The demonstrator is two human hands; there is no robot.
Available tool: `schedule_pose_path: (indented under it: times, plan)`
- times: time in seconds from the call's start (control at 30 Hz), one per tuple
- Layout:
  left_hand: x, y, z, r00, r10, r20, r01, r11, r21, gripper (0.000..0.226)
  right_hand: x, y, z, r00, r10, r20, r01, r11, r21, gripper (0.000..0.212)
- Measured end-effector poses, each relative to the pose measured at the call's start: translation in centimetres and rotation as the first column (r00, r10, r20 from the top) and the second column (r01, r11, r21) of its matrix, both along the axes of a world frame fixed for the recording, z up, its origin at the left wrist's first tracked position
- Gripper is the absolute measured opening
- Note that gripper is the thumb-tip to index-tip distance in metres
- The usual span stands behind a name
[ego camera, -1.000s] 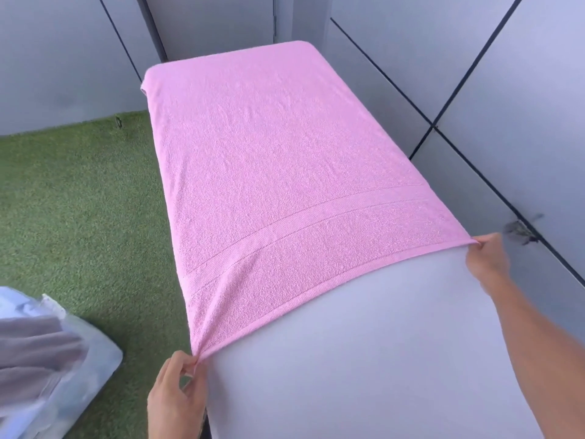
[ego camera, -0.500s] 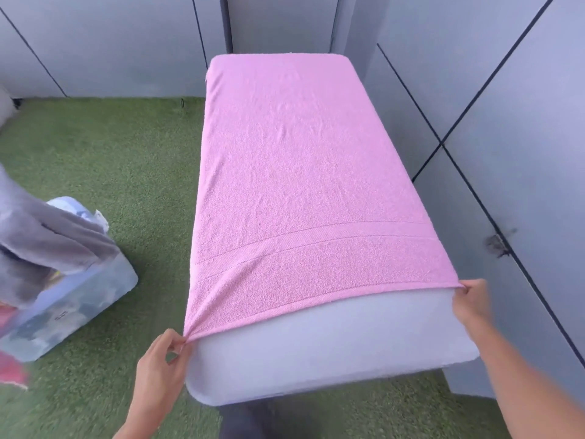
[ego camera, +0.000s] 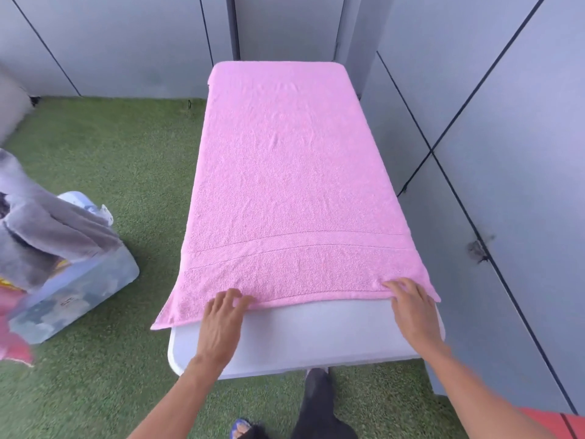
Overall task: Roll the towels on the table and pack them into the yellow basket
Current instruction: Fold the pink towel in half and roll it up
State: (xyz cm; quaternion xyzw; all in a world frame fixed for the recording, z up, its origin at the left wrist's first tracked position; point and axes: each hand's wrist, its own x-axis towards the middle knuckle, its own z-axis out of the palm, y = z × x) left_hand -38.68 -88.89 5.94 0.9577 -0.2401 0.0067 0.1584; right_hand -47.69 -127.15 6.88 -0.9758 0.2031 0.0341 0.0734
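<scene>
Left of your left hand, a clear bin draped with a grey towel sits on grass. Both hands, right hand included, press flat, fingers straight, on the pink towel spread across the bench ahead.

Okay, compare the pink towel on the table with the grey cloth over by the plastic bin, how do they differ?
The pink towel lies spread flat along the white table; the grey cloth is bunched and drapes over the clear plastic bin on the green turf. The left hand and the right hand rest on the pink towel's near edge; nothing touches the grey cloth. Neither is rolled.
</scene>
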Motion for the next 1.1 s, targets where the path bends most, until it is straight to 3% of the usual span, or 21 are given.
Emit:
schedule_pose_path:
  times: [0.27,0.47,0.6,0.83,0.93,1.1]
  plan:
    - [-0.5,-7.6,0.2,0.999,-0.028,-0.041,0.027,0.999,-0.023,0.055,0.5,-2.1,-2.2,0.920,0.357,0.164,-0.333,0.930,-0.154,0.039]
    - [-2.7,-7.8,-0.9,0.998,0.044,-0.044,-0.048,0.995,-0.089,0.019,-0.4,-2.6,-2.9,0.870,0.453,0.194,-0.444,0.891,-0.092,0.028]
    - [-4.0,-6.4,-0.8,0.996,-0.004,-0.088,-0.002,0.997,-0.075,0.016,-1.4,-3.3,-2.4,0.844,0.503,0.184,-0.504,0.863,-0.043,0.019]
    - [-2.2,-0.7,-0.7,0.983,0.163,-0.084,-0.163,0.987,0.007,0.038,-1.4,-4.1,-1.7,0.942,0.290,0.171,-0.310,0.945,0.103,0.018]
    - [-1.4,0.5,-0.5,0.993,0.090,-0.074,-0.092,0.995,-0.024,0.012,-1.4,-3.5,-1.0,0.968,0.210,0.137,-0.231,0.958,0.168,0.021]
    - [-0.6,2.2,-0.2,0.982,-0.031,-0.185,0.019,0.998,-0.068,0.021,-1.6,-4.7,0.7,0.971,0.237,0.015,-0.227,0.909,0.350,0.018]
